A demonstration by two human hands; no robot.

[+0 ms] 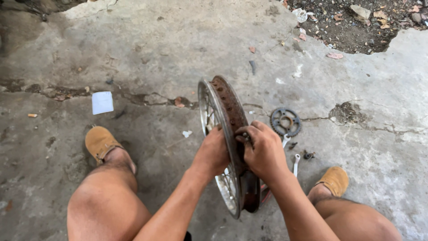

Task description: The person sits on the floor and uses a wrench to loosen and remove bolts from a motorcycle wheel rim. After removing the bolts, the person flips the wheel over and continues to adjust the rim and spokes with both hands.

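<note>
A rusty spoked wheel rim (225,105) stands upright on the concrete floor between my knees. My left hand (213,151) grips the rim's chrome edge from the left side. On the right side, my right hand (263,149) presses against the rusty inner channel with its fingers curled around a small metal part I cannot identify. A dark toothed sprocket (285,121) lies flat on the floor just right of the wheel.
A wrench (296,164) and small bolts (307,155) lie by my right foot (333,180). My left foot (100,142) rests at left. A white paper scrap (102,102) lies farther left. Broken concrete with dirt and litter (352,22) is at top right.
</note>
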